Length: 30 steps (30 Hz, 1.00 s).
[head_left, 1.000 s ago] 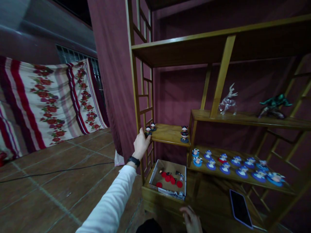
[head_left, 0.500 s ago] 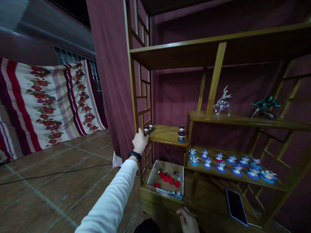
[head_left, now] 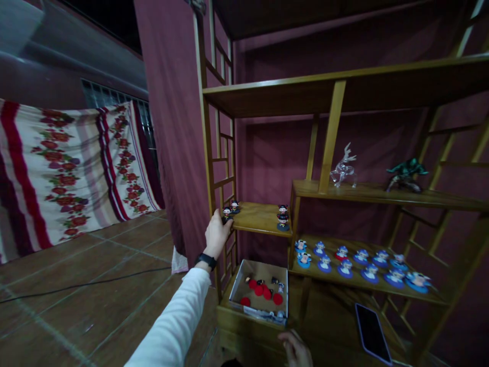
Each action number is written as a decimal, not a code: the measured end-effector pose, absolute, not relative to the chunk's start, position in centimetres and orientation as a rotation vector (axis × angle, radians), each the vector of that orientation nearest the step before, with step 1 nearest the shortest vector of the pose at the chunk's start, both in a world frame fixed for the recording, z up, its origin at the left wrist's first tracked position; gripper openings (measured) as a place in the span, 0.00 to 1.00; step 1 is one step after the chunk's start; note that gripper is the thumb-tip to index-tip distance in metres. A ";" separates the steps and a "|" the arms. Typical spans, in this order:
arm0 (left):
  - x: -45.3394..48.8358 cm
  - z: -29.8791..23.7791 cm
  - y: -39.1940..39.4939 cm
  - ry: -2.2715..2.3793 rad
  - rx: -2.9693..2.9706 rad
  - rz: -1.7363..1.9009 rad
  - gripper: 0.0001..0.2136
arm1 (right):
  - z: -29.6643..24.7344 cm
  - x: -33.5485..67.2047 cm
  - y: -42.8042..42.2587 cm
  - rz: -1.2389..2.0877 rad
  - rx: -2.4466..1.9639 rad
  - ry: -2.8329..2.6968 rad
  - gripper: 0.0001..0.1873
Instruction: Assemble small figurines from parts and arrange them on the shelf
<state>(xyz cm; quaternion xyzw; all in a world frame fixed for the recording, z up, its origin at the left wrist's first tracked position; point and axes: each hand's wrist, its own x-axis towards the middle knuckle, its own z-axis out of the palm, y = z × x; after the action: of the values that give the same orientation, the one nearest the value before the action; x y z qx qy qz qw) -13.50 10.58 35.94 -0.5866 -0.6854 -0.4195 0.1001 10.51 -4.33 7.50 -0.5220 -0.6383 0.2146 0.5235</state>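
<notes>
My left hand [head_left: 216, 235], in a white sleeve with a black watch, reaches up to the small wooden shelf [head_left: 260, 219] and pinches a little dark-hatted figurine [head_left: 227, 213] at its left front corner. A second such figurine [head_left: 234, 206] stands just behind it, and two more [head_left: 282, 218] sit at the shelf's right end. My right hand [head_left: 296, 349] rests low by the bottom ledge, just below the open cardboard box [head_left: 260, 293]; its fingers are curled and nothing shows in them.
The box holds red discs and small pieces. Several blue-based figurines [head_left: 355, 260] line the lower right shelf. A glass deer [head_left: 344, 168] and a green figure [head_left: 405, 173] stand higher. A phone [head_left: 372, 334] lies on the bottom board. A floral cloth [head_left: 69, 173] and a cable [head_left: 84, 283] are at left.
The view has tilted up and shifted a little; the shelves sit lower and further left in frame. My left hand stays on the same corner figurine. My right hand has barely moved.
</notes>
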 end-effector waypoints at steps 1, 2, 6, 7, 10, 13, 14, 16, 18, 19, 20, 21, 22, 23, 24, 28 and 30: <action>-13.6 35.7 10.6 -1.997 -1.744 -1.265 0.29 | 9.4 10.1 -4.1 0.516 -1.196 -1.543 0.14; -13.8 35.4 10.6 -1.972 -1.751 -1.288 0.29 | 11.8 9.6 -3.7 0.511 -1.133 -1.563 0.14; -14.0 34.8 10.5 -1.929 -1.752 -1.349 0.30 | 24.0 6.4 -0.7 0.449 -0.860 -1.614 0.15; -13.9 34.8 10.4 -1.943 -1.749 -1.347 0.30 | 26.9 5.5 0.8 0.432 -0.800 -1.599 0.15; -13.8 35.2 9.9 -2.016 -1.744 -1.307 0.31 | 33.5 2.7 6.8 0.420 -0.781 -1.549 0.15; -13.7 35.6 9.5 -2.073 -1.737 -1.262 0.32 | 36.5 0.5 13.5 0.396 -0.929 -1.607 0.20; -13.7 35.7 9.5 -2.083 -1.732 -1.252 0.32 | 37.1 -0.1 15.4 0.406 -0.992 -1.614 0.21; -13.8 35.9 9.4 -2.092 -1.728 -1.233 0.33 | 37.7 -1.0 18.5 0.505 -1.074 -1.643 0.22; -13.8 36.0 9.4 -2.106 -1.724 -1.215 0.33 | 38.0 -1.7 20.5 0.655 -1.064 -1.686 0.24; -13.8 36.0 9.4 -2.115 -1.720 -1.208 0.33 | 38.0 -2.0 21.3 0.721 -1.050 -1.701 0.24; -13.8 36.0 9.5 -2.123 -1.715 -1.204 0.33 | 38.0 -2.3 21.9 0.770 -1.037 -1.711 0.24; -13.8 36.1 9.5 -2.127 -1.712 -1.204 0.33 | 38.0 -2.6 22.3 0.801 -1.030 -1.720 0.24; -13.7 36.1 9.5 -2.127 -1.709 -1.209 0.33 | 38.0 -2.8 22.7 0.813 -1.030 -1.728 0.24; -13.7 36.1 9.6 -2.123 -1.708 -1.216 0.32 | 37.9 -3.0 23.1 0.811 -1.034 -1.737 0.24; -13.6 36.1 9.7 -2.118 -1.709 -1.225 0.32 | 37.8 -3.2 23.4 0.798 -1.045 -1.748 0.24; -13.3 36.1 10.1 -2.142 -1.692 -1.247 0.32 | 37.7 -3.6 23.8 0.707 -1.121 -1.774 0.23; -13.1 36.1 10.3 -2.174 -1.676 -1.246 0.32 | 37.7 -3.7 23.8 0.672 -1.130 -1.772 0.24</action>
<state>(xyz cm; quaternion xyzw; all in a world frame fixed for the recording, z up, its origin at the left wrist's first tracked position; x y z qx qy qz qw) -13.14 10.27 36.07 -0.5548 -0.7196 -0.4126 0.0636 -3.71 23.76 37.73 -0.4572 -0.7168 0.2721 0.4508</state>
